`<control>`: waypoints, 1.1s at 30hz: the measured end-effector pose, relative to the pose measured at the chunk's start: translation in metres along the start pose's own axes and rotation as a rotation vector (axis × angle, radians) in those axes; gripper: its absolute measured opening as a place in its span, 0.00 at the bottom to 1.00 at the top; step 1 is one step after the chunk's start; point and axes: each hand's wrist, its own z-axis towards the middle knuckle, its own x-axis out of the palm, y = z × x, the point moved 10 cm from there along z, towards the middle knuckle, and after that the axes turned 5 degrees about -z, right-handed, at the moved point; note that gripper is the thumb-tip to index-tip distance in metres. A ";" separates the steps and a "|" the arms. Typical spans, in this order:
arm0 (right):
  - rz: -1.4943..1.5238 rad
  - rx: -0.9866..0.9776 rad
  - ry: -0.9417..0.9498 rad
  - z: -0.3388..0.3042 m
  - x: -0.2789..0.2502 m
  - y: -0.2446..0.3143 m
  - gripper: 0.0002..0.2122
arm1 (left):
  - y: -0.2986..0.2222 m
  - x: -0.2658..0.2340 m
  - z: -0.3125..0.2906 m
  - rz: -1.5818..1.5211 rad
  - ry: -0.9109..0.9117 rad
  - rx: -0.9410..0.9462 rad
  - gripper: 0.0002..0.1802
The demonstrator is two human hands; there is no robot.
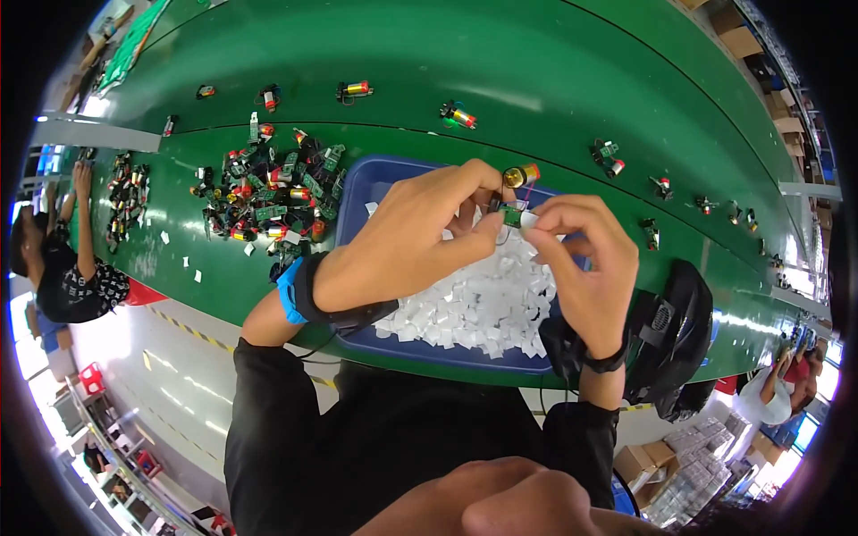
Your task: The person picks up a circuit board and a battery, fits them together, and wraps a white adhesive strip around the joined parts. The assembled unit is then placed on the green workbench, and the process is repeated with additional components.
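Observation:
My left hand (407,228) pinches a small green circuit board (511,216) above a blue tray (380,164). A gold and red cylinder (522,175) with thin wires sits just beyond the fingertips and appears wired to the board. From the other side, my right hand (592,255) grips a small white piece (528,219) between thumb and fingers, at the board's right end. Whether that piece is stuck to the board I cannot tell. Beneath both hands, many white pieces (474,308) lie heaped in the tray.
Left of the tray is a pile of similar board-and-cylinder assemblies (273,192). Single assemblies (460,114) are strung along the green table (536,54). A black plastic bag (675,330) lies right of the tray. Another person (67,259) works at the far left.

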 end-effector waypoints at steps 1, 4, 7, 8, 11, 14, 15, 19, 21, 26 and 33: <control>0.000 0.009 -0.006 0.000 -0.004 -0.003 0.10 | -0.003 0.000 0.001 0.035 -0.019 0.031 0.11; 0.060 0.069 -0.089 0.004 -0.023 -0.014 0.10 | -0.011 -0.002 -0.002 0.113 -0.073 0.086 0.10; 0.021 -0.057 -0.050 0.011 -0.018 0.001 0.10 | 0.001 0.004 -0.002 -0.030 -0.017 -0.063 0.08; 0.000 -0.118 -0.033 0.011 -0.015 0.007 0.09 | 0.002 0.005 -0.002 -0.029 -0.011 -0.067 0.08; -0.026 -0.206 0.086 0.009 -0.001 0.010 0.11 | -0.010 0.017 -0.002 0.022 0.082 0.092 0.08; -0.049 -0.258 0.151 0.004 0.006 0.015 0.12 | -0.007 0.015 -0.005 0.085 0.032 -0.025 0.08; -0.059 -0.262 0.151 0.002 0.005 0.016 0.13 | -0.003 0.013 -0.006 0.116 0.006 -0.083 0.08; -0.091 -0.269 0.102 0.002 0.003 0.015 0.15 | -0.010 0.020 -0.003 0.152 -0.006 0.118 0.10; -0.101 -0.270 0.077 0.002 0.000 0.015 0.15 | -0.006 0.019 -0.004 0.113 0.056 0.050 0.11; -0.127 -0.281 0.147 0.004 -0.004 0.014 0.14 | -0.003 0.022 -0.001 0.017 0.137 0.026 0.12; 0.081 -0.126 0.219 -0.001 -0.007 -0.004 0.14 | -0.017 0.032 -0.003 0.121 0.139 0.258 0.13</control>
